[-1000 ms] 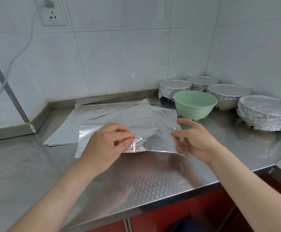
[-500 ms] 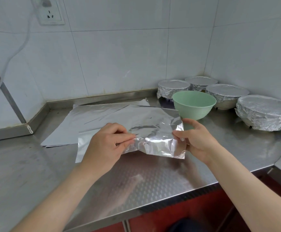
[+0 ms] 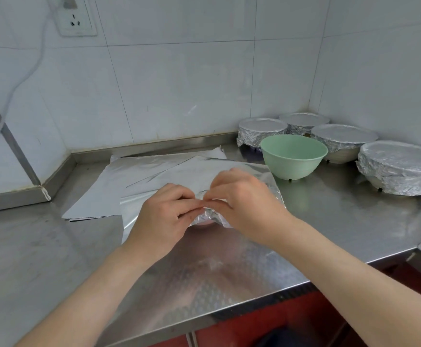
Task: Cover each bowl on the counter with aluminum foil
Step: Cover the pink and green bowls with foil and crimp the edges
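We note both hands meeting at the near edge of the top foil sheet (image 3: 259,175). The left hand (image 3: 164,214) pinches the crumpled edge, fingers curled tight. The right hand (image 3: 244,204) pinches the same bunched spot, its fingertips touching the left's. The sheet lies on the foil stack (image 3: 129,179), mid-counter (image 3: 354,221). The green bowl (image 3: 293,156) stands uncovered just beyond the sheet's far right corner. We count four foil-covered bowls (image 3: 400,164) behind and right of it.
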`<move>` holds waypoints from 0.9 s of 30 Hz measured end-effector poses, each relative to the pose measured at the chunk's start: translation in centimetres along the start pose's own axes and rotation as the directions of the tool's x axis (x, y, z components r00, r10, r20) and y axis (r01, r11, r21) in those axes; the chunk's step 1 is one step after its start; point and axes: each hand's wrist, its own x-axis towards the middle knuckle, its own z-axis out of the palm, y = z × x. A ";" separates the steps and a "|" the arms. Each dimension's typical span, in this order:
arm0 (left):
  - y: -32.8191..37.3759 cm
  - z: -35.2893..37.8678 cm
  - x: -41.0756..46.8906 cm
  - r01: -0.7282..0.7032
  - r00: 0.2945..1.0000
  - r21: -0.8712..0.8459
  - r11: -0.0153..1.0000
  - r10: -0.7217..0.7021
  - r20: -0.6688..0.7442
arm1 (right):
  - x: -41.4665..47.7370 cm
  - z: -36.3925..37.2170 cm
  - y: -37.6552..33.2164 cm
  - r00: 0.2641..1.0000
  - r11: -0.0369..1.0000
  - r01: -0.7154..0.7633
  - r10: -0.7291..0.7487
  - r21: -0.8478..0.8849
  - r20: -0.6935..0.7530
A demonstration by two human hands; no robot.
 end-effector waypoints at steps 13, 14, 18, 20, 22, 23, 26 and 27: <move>-0.3 0.4 -0.1 -0.037 0.999 -0.010 0.999 0.037 -0.013 | -0.5 1.4 1.4 0.995 0.967 0.102 -0.104 -0.231 0.002; -0.3 0.4 -0.1 -0.039 0.999 -0.006 0.999 0.039 -0.013 | -0.5 1.5 1.4 0.995 0.967 0.100 -0.103 -0.233 0.001; -0.4 0.4 -0.1 -0.047 0.999 -0.005 0.999 0.047 -0.018 | -0.4 1.3 1.5 0.995 0.979 0.102 -0.101 -0.174 0.013; -0.4 0.4 -0.1 -0.056 0.998 -0.005 0.998 0.056 -0.016 | -0.4 1.3 1.7 0.993 0.977 0.122 -0.119 -0.174 0.027; -0.4 0.4 -0.2 -0.056 0.998 -0.006 0.998 0.056 -0.018 | -0.4 1.4 2.0 0.988 0.969 0.154 -0.151 -0.191 0.031; -0.4 0.4 -0.3 -0.054 0.998 -0.007 0.999 0.054 -0.021 | -0.4 1.5 2.1 0.985 0.965 0.173 -0.169 -0.199 0.036; -0.5 0.4 -0.3 -0.041 0.999 -0.004 0.999 0.041 -0.027 | -0.6 1.8 2.5 0.977 0.952 0.214 -0.212 -0.220 0.037; -0.5 0.5 -0.3 -0.037 0.999 0.000 0.999 0.037 -0.027 | -0.6 1.9 2.5 0.976 0.950 0.218 -0.215 -0.222 0.036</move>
